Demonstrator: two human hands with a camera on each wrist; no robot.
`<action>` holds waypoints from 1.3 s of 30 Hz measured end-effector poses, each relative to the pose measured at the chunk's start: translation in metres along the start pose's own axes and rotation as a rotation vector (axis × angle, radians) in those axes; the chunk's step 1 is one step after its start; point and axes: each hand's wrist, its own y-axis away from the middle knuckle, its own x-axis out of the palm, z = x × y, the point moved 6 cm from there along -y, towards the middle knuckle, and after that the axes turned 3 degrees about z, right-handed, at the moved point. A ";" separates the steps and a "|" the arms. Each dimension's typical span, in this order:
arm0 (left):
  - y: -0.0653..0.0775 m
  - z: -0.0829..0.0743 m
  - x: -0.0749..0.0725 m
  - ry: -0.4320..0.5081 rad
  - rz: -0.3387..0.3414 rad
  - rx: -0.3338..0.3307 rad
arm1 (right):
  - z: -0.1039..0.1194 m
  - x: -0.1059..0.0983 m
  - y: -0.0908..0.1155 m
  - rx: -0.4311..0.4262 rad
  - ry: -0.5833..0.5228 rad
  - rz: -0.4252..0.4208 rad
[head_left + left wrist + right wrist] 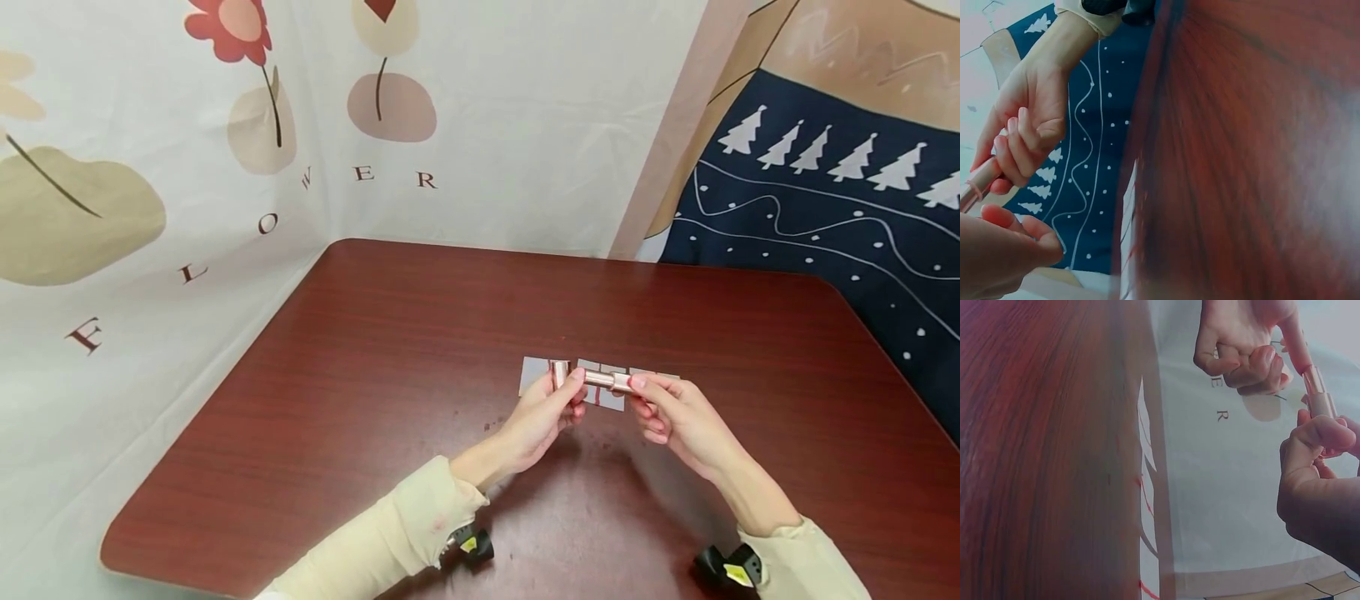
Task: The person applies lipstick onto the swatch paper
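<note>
A rose-gold lipstick tube lies level between both hands, above the table. My right hand pinches its right end between thumb and fingers; in the right wrist view the fingers curl round the tube's lower part. My left hand holds a short, shiny rose-gold piece like a lipstick cap upright behind the thumb. The left thumb tip meets the tube's left end. Seen from the left wrist, the tube runs into the right hand's curled fingers.
White paper cards with red strokes lie in a row on the brown wooden table, just beyond the hands. Printed cloth hangs behind and to the left. Black wrist devices sit under both sleeves, close over the tabletop.
</note>
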 end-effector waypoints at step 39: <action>-0.036 -0.069 0.024 -1.275 0.236 0.487 | -0.005 -0.019 -0.017 0.234 0.426 -0.188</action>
